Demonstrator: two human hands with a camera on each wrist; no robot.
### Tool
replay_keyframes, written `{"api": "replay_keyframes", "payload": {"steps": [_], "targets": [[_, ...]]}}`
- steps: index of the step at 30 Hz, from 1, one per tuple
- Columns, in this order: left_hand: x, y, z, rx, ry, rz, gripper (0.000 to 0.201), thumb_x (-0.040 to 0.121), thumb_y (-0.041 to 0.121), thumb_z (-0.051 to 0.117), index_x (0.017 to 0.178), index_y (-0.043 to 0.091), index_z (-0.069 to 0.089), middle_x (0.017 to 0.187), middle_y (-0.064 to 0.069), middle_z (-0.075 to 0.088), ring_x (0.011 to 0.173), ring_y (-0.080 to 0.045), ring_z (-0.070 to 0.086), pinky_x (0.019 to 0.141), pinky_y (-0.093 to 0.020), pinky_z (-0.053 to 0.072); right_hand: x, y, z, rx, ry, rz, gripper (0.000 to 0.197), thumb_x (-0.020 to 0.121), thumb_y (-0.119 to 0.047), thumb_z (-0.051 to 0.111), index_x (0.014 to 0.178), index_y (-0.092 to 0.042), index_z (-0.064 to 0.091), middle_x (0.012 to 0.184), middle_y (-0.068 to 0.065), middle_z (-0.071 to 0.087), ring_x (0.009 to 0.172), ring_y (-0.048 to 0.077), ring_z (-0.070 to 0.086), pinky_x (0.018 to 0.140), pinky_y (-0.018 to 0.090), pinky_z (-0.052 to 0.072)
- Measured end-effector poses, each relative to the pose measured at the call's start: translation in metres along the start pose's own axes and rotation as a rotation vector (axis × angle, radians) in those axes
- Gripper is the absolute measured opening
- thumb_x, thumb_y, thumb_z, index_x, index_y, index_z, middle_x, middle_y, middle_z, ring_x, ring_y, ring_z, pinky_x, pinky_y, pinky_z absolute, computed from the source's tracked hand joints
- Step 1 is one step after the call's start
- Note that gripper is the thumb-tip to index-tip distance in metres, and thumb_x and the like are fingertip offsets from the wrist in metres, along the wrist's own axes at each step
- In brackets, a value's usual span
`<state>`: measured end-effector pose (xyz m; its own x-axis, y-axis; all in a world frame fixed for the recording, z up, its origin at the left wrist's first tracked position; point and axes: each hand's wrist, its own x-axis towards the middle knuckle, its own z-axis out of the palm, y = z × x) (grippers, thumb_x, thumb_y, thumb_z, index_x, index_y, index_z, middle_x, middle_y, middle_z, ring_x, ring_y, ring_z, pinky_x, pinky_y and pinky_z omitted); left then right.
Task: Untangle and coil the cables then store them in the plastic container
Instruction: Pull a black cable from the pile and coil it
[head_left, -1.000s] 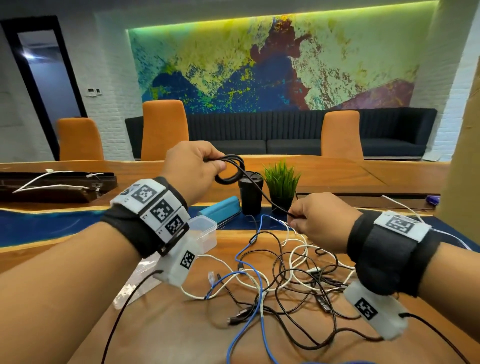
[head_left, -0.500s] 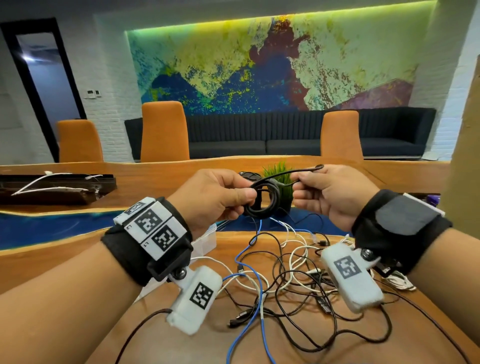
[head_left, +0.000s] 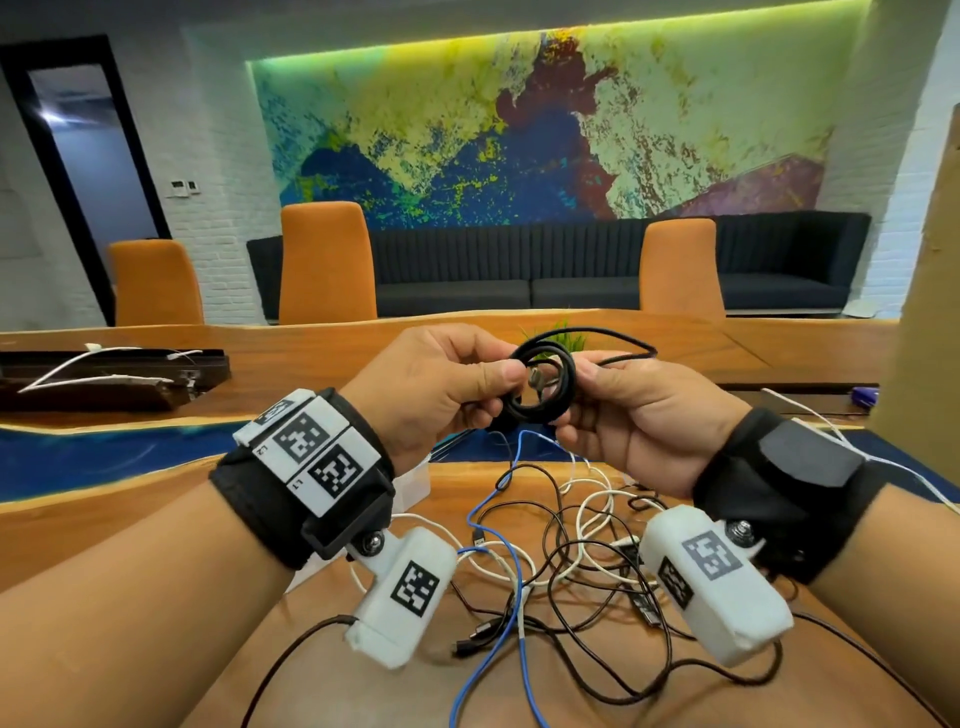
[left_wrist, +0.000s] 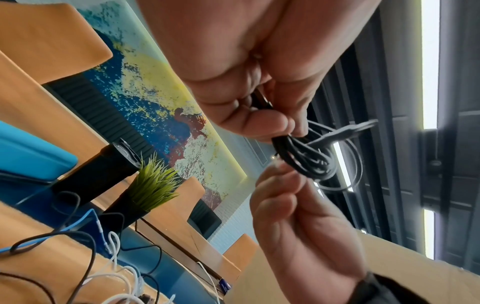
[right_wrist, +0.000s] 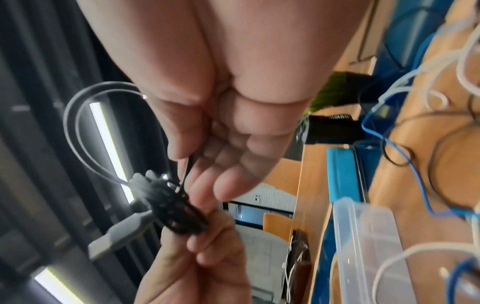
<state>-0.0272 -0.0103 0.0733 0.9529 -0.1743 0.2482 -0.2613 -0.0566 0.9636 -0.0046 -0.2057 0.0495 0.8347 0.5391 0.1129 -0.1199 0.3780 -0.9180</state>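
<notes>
Holding a coiled black cable (head_left: 543, 384) above the wooden table (head_left: 208, 675), a person pinches its loops in the left hand (head_left: 441, 384) while the right hand (head_left: 639, 410) grips the opposite side and the loose tail. A tangle of cables (head_left: 561, 561) lies below, the plastic container (right_wrist: 369, 242) beside it.

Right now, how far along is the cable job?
Early. Done: the black cable is nearly coiled. In hand: left hand and right hand pinch that coil, tail still loose. Left: the tangle on the table; the plastic container looks empty.
</notes>
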Motion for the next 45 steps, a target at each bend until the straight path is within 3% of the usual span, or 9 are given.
{"api": "replay_keyframes", "payload": {"steps": [8,11,16,20,24,29,33,36,45], "targets": [[-0.003,-0.001,0.008,0.147,0.058,0.202,0.012,0.087,-0.002,0.066,0.090,0.010,0.069,0.065,-0.003,0.065,0.050,-0.007,0.055,0.049,-0.017,0.048,-0.014,-0.001,0.001,-0.029,-0.343,0.202,0.027,0.080,-0.036,0.066,0.098,-0.017,0.062,0.089,0.006,0.053,0.076,0.018,0.051,0.060,0.029,0.042],[-0.003,-0.004,0.012,0.235,0.091,0.251,0.014,0.088,-0.001,0.066,0.090,0.012,0.068,0.069,-0.006,0.064,0.052,-0.005,0.056,0.050,-0.017,0.049,-0.012,0.003,0.012,-0.131,-0.123,0.147,0.008,0.084,-0.021,0.064,0.090,-0.016,0.064,0.079,0.006,0.058,0.059,0.012,0.054,0.047,0.021,0.046],[0.007,-0.011,0.001,0.254,0.253,0.201,0.013,0.090,0.001,0.065,0.087,0.013,0.068,0.071,-0.007,0.066,0.049,-0.002,0.055,0.052,-0.018,0.051,-0.010,-0.011,-0.005,-0.565,0.156,0.046,0.028,0.087,0.001,0.062,0.111,-0.014,0.063,0.068,0.004,0.061,0.044,0.009,0.048,0.040,0.018,0.040],[0.010,-0.012,-0.016,0.155,0.344,0.133,0.011,0.090,0.001,0.066,0.087,0.011,0.067,0.072,-0.007,0.065,0.050,-0.006,0.054,0.052,-0.018,0.050,-0.017,-0.032,-0.033,-1.576,0.410,-0.158,0.011,0.093,-0.017,0.061,0.095,-0.025,0.067,0.077,-0.009,0.063,0.060,0.003,0.059,0.054,0.017,0.044],[0.011,-0.011,-0.012,0.034,0.294,0.068,0.006,0.091,0.002,0.065,0.090,0.008,0.067,0.074,-0.007,0.065,0.052,-0.007,0.055,0.049,-0.015,0.048,-0.016,-0.039,-0.049,-1.879,0.627,-0.244,0.013,0.095,-0.018,0.053,0.096,-0.017,0.066,0.090,0.003,0.062,0.083,0.021,0.055,0.075,0.034,0.050],[0.010,-0.011,0.004,-0.299,0.187,-0.040,0.004,0.093,0.006,0.060,0.095,0.006,0.064,0.073,-0.004,0.064,0.052,-0.004,0.053,0.046,-0.013,0.046,-0.011,-0.015,-0.056,-1.546,0.656,-0.319,0.006,0.092,-0.018,0.059,0.088,-0.018,0.063,0.089,0.001,0.062,0.084,0.022,0.062,0.075,0.040,0.055],[0.007,-0.022,0.025,-0.377,0.080,0.004,0.009,0.091,0.005,0.059,0.084,0.009,0.062,0.070,-0.004,0.065,0.051,-0.005,0.053,0.046,-0.014,0.047,-0.007,0.004,-0.041,-0.421,0.593,-0.350,0.008,0.093,-0.001,0.056,0.089,-0.005,0.060,0.088,0.017,0.069,0.075,0.021,0.071,0.065,0.027,0.061],[0.012,-0.033,0.038,-0.336,0.056,0.034,0.008,0.088,0.005,0.060,0.084,0.011,0.062,0.069,-0.004,0.066,0.051,-0.006,0.054,0.047,-0.015,0.047,-0.002,0.013,-0.034,0.059,0.470,-0.350,0.010,0.093,0.002,0.052,0.089,-0.005,0.059,0.076,0.008,0.067,0.065,0.014,0.068,0.059,0.022,0.058],[0.031,-0.069,0.056,-0.310,0.084,0.085,0.007,0.080,0.012,0.065,0.087,0.010,0.065,0.072,-0.004,0.066,0.055,-0.008,0.054,0.048,-0.017,0.047,-0.005,0.033,-0.056,-0.026,0.197,-0.187,0.024,0.077,-0.019,0.069,0.099,-0.010,0.068,0.092,0.009,0.069,0.080,0.017,0.060,0.061,0.030,0.047]]}}
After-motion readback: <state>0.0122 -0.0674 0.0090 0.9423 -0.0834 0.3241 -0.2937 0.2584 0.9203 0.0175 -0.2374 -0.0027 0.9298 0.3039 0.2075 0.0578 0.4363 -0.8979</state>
